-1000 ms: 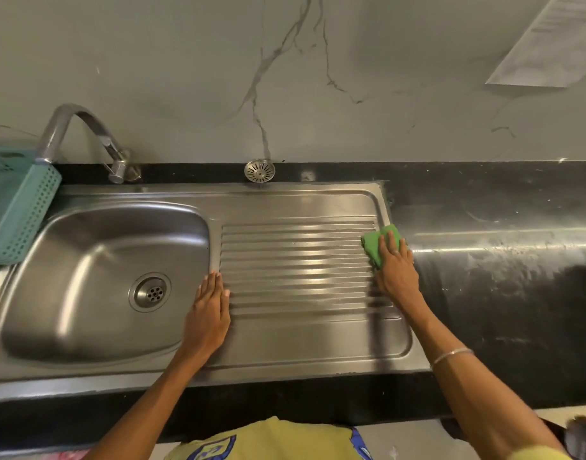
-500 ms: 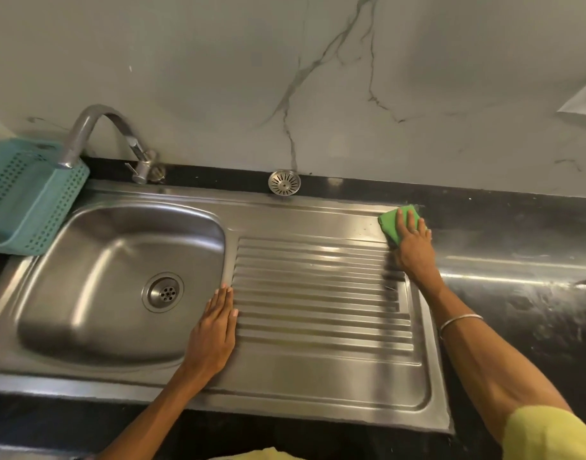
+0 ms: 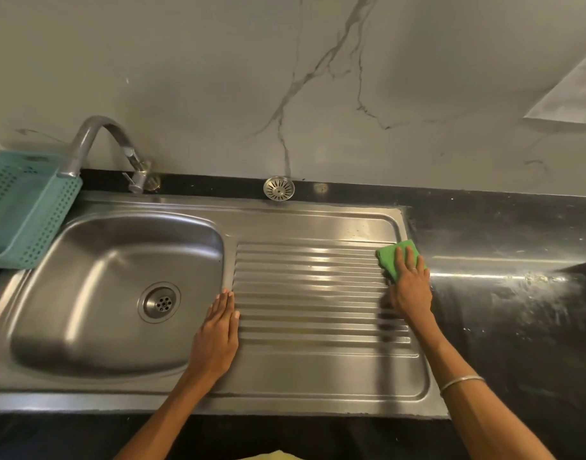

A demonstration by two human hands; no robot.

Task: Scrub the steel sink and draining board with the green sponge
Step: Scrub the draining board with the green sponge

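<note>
Right hand (image 3: 412, 287) presses flat on the soft, light sponge (image 3: 389, 257) at the board's (image 3: 318, 373) right edge; left hand (image 3: 217, 333) lies open.

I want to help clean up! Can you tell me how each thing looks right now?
green sponge: pressed flat on the draining board's right edge.
right hand: fingers straight, pressing the sponge.
left hand: flat beside the basin.
draining board: bare, shiny.
sink basin: empty.
tap: no water running.
strainer: out of the drain, lying behind the sink.
</note>
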